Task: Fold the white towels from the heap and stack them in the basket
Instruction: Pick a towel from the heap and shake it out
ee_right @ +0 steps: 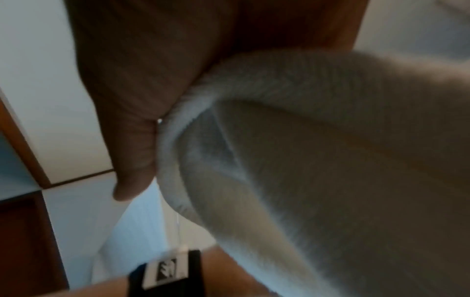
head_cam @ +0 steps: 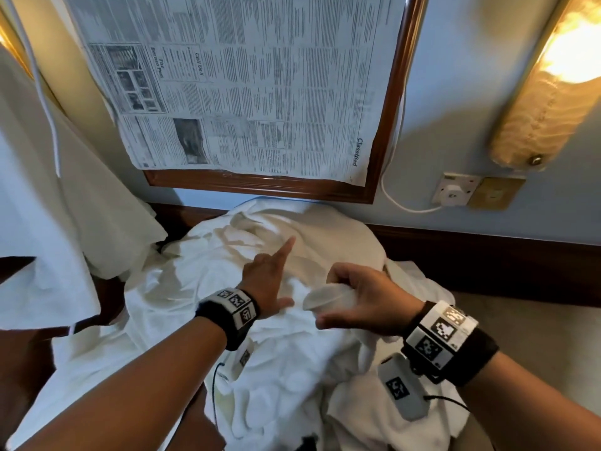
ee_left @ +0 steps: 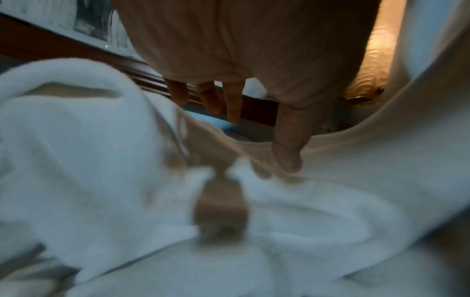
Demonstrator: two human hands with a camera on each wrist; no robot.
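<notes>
Over the heap of white towels [head_cam: 260,320], the right hand [head_cam: 364,304] grips a bunched towel edge [head_cam: 325,299] (fingers curled round it). Just left of it, the left hand [head_cam: 270,281] is spread flat, fingers straight, above the heap, holding nothing. Against the far wall hangs a framed newspaper [head_cam: 247,79].

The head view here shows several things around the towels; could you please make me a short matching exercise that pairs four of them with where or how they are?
Things:
1. left hand
2. right hand
3. newspaper
4. wall lamp

States or places:
A. lit, at the upper right
B. holding a bunched edge of towel
C. hung over the wooden frame
D. fingers straight, over the heap

Pairs: 1-D, 2-B, 3-C, 4-A
</notes>
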